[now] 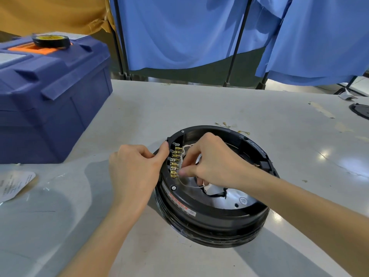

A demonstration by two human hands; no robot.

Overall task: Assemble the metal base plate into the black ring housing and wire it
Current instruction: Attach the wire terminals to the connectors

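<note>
Black ring housing (209, 222): lies flat on the tabletop (199, 100), near centre, open side up.

Metal base plate (229, 198): already seated inside the housing, with bright metal showing at the near right. A screw head sits on the rim near the plate. I cannot tell whether every fastener is in.

Terminal row (174, 162): brass tabs line the housing's left inner wall, several with thin leads on them. Wiring appears well under way but unfinished.

White wire (187, 184): loops loose from the plate's centre opening up toward the nearest tabs. It likely still needs seating.

Right hand (215, 162): reaches in over the plate. Its grip is closed to a fine pinch, fingertips on the white wire at the near end of the row.

Left hand (135, 168): on the housing's left outer side, thumb tip on the rim, fingers curled in, steadying it.

Loose terminals (225, 124): scattered just beyond the housing, so more connections may remain.

Blue toolbox (50, 100): far left, with a tape roll (52, 41) on its lid.
</note>
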